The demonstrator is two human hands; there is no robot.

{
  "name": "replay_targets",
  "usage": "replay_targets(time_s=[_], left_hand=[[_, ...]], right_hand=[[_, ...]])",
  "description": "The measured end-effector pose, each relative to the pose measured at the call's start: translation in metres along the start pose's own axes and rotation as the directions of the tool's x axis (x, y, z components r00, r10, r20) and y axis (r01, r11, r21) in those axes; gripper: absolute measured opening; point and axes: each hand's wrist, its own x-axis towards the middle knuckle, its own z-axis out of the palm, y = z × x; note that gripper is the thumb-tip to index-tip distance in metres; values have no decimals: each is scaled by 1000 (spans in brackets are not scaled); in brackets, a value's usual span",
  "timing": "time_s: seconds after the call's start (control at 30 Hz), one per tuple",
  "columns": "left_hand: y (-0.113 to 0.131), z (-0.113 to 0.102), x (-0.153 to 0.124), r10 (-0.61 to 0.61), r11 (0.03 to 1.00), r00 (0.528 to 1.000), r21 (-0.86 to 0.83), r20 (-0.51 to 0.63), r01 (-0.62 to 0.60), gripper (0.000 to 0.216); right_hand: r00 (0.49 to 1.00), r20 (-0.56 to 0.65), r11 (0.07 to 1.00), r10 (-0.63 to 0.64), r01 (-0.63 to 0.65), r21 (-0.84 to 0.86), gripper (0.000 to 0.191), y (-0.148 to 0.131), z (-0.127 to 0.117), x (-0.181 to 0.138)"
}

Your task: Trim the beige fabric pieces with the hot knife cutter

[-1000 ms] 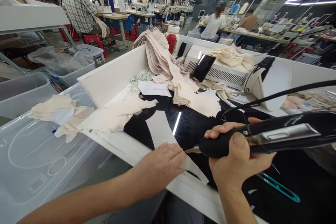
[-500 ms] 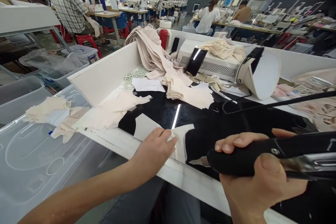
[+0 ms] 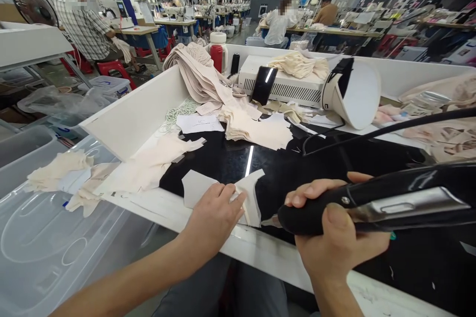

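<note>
On the glossy black work surface (image 3: 223, 156), near its front edge, lies a pale cut fabric piece (image 3: 254, 198). My left hand (image 3: 215, 215) has its fingers closed on the middle of this piece, at a narrow folded strip. My right hand (image 3: 334, 242) is wrapped around a black corded hand tool (image 3: 405, 203) with a metal side lever. The tool's small pointed metal tip is low, at the lower right edge of the fabric piece; whether it touches is hard to tell. My left fingers partly cover the fabric.
Stacks of cream fabric pieces (image 3: 256, 129) lie behind, with a phone (image 3: 264, 85) leaning on a white vented box (image 3: 293, 91). A white lamp shade (image 3: 359, 94) stands right of them. The tool's cable (image 3: 394, 129) crosses the right side. Clear plastic bins (image 3: 44, 237) stand left.
My right hand and the tool have shifted left in view, the tip now nearer the fabric. The whole view has turned slightly right. My left hand keeps its place on the fabric.
</note>
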Motion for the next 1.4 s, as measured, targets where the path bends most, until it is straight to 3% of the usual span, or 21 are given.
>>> replay_targets(time_s=[0.17, 0.27, 0.4, 0.47, 0.57, 0.8, 1.23, 1.4], left_hand=[[-1, -2, -3, -31, 999, 999, 18, 11, 31, 21], [-2, -6, -3, 2, 999, 996, 53, -92, 2, 14], [-1, -12, 2, 210, 964, 945, -107, -253, -243, 18], [1, -12, 5, 331, 903, 908, -193, -258, -384, 20], [0, -5, 8, 419, 855, 878, -226, -232, -467, 21], [-16, 9, 9, 477, 827, 861, -242, -177, -508, 20], [-26, 12, -1, 398, 877, 907, -235, -137, -420, 18], [-27, 12, 1, 404, 870, 900, -237, -162, -433, 21]], right_hand=[[1000, 7, 1000, -8, 8, 7, 44, 1, 2, -2], [1000, 12, 1000, -7, 7, 11, 43, 1, 3, -3], [1000, 29, 1000, 7, -7, 17, 42, 2, 0, -3], [999, 31, 1000, 15, -15, 11, 43, 2, -1, -4], [999, 38, 1000, 21, -21, 2, 43, 2, -3, -5], [999, 44, 999, 33, -33, 10, 44, 4, -4, -7], [1000, 18, 1000, 16, -16, -3, 43, 0, -1, -5], [1000, 0, 1000, 10, -10, -23, 43, -1, 0, -5]])
